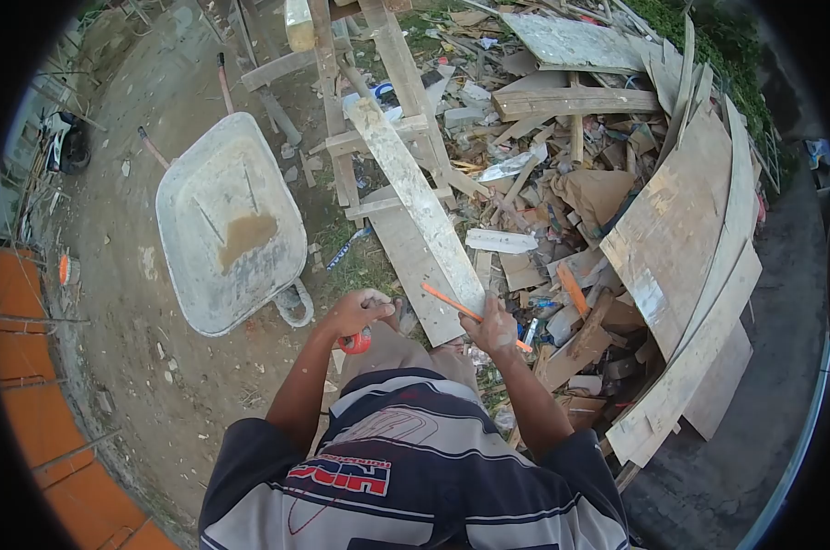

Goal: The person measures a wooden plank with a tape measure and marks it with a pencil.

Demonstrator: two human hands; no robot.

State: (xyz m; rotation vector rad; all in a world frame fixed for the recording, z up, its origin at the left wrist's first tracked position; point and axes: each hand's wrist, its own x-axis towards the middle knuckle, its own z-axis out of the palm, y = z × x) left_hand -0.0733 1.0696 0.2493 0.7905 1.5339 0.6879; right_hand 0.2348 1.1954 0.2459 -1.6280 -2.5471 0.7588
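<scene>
- Head view, looking straight down over the person's striped shirt (pixel 406 477) at an outdoor scrap yard
- Left hand (pixel 358 314): curled closed around a red-orange tape measure (pixel 356 343), which sits low against the knee; no blade can be seen drawn out
- Right hand (pixel 494 328): fingers closed on an orange pencil (pixel 452 304), held crosswise; the hand rests at the near end of the plank (pixel 415 197)
- The plank is long, pale and plaster-stained. It runs from the right hand up and away to the left, and its far part lies over a rough timber frame (pixel 337 137)
- Just left of it stands an empty, cement-crusted wheelbarrow (pixel 227 220) on bare ground (pixel 158 385)
- To the right is a heap of offcuts (pixel 562 192), with bent plywood sheets (pixel 681 229) leaning along its edge
- Judgement: the work looks like measuring and marking the plank's near end
- To do it well, the plank should lie flat and steady on the frame before any line goes on
- The tape's hook should catch the end squarely, with the blade laid along one edge and not on a diagonal
- The surface is dirty, so a firm pencil stroke on a cleaner patch would read better
- The heel of the right hand pressing on the board would stop it rocking
- The pencil's tip cannot be made out; whether it touches the wood cannot be told
</scene>
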